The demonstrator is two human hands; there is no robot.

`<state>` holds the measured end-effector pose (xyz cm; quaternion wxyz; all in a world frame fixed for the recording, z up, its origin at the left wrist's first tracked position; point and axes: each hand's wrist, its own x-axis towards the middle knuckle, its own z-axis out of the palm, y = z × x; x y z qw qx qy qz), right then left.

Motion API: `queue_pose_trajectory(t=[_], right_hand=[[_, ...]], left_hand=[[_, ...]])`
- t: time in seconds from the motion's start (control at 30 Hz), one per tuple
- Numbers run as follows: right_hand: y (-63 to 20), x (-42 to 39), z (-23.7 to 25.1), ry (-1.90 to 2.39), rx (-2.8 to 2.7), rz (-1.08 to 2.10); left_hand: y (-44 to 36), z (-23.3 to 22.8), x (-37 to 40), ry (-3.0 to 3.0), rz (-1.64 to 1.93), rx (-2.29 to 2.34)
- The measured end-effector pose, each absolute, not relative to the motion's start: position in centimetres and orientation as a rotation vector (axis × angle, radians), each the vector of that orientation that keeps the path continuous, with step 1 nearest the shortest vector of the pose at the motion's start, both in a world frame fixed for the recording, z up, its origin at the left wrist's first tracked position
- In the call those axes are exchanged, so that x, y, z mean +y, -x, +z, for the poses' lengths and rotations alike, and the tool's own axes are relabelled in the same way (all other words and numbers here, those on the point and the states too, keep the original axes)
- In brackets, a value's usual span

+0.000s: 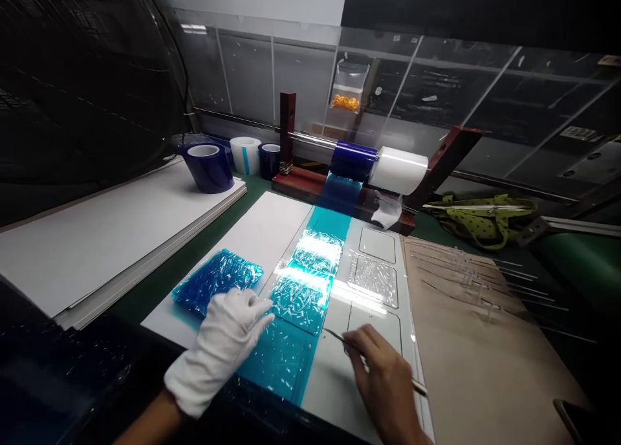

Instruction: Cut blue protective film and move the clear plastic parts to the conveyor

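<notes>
Evidently, from the head camera, your bare right hand (376, 361) gripped a slim pointed tool (420, 387), its tip just beside the edge of the blue film strip (279, 358). Your gloved left hand (233, 322) had its fingers curled at the strip's other edge; whether they pinched anything, you could not tell from this angle. The strip ran down the white board (330, 380) from the blue roll (356, 162), and two glossy crinkled patches (301, 297) showed along it. Judging by how things lay, part of the work was done: a blue glossy pile (218, 280) sat at the left on the board. What seemed left was the strip, joined to its roll, with a dark line across it that might have been a cut or a marking, and a clear textured piece (373, 280) within a drawn outline on the right.
</notes>
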<state>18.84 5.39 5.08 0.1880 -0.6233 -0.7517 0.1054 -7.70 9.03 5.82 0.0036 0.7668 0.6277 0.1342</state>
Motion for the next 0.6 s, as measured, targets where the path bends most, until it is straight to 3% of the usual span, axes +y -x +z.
queue_pose_trajectory(t=[0.17, 0.33, 0.6], right_hand=[[-10.7, 8.8, 5.4, 1.717, -2.499, 0.161], [-6.2, 10.8, 4.9, 1.624, -2.633, 0.140], [-8.7, 9.5, 5.7, 1.755, -2.655, 0.099]], left_hand=[[8.1, 3.1, 5.1, -2.369, 0.262, 2.029], [8.1, 2.2, 4.2, -2.321, 0.326, 2.122], [8.0, 2.0, 3.6, -2.099, 0.548, 2.196]])
